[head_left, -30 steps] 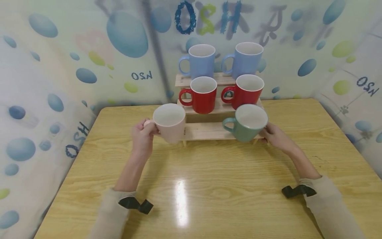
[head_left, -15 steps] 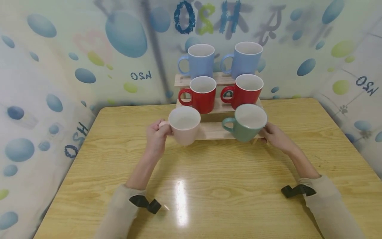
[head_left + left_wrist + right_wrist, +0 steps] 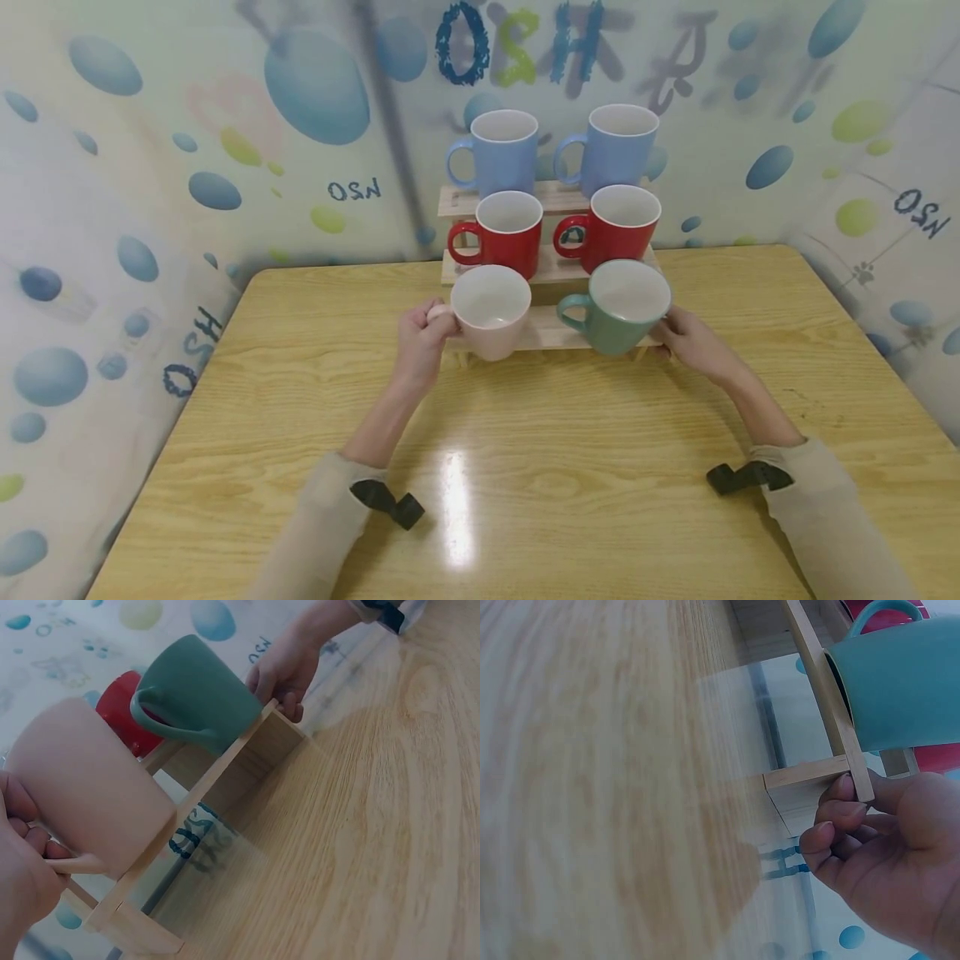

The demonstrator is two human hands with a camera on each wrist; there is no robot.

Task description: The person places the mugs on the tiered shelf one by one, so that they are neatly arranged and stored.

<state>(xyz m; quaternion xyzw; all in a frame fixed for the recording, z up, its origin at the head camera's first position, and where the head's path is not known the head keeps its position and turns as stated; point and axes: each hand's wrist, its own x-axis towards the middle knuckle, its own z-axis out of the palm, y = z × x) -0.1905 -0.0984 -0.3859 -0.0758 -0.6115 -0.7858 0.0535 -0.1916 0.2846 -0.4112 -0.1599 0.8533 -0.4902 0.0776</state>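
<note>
My left hand (image 3: 422,348) grips a pale pink mug (image 3: 491,333) by its handle. The mug stands upright at the left end of the lowest step of a three-tier wooden rack (image 3: 551,330). In the left wrist view, the base of the pink mug (image 3: 86,784) is right at the front board. My right hand (image 3: 699,346) holds the rack's right end, beside a green mug (image 3: 613,332) on the same step. The right wrist view has the thumb over the board's end (image 3: 861,784) and the fingers curled underneath.
Two red mugs (image 3: 513,250) (image 3: 618,242) stand on the middle step, and two light blue mugs (image 3: 506,167) (image 3: 618,162) on the top one. All handles point left. The rack rests on a wood-grain table (image 3: 540,467) near a patterned back wall (image 3: 225,125).
My left hand has carried the pink mug to the right, from beyond the rack's left end to over the lowest step. My right hand has stayed on the rack's end.
</note>
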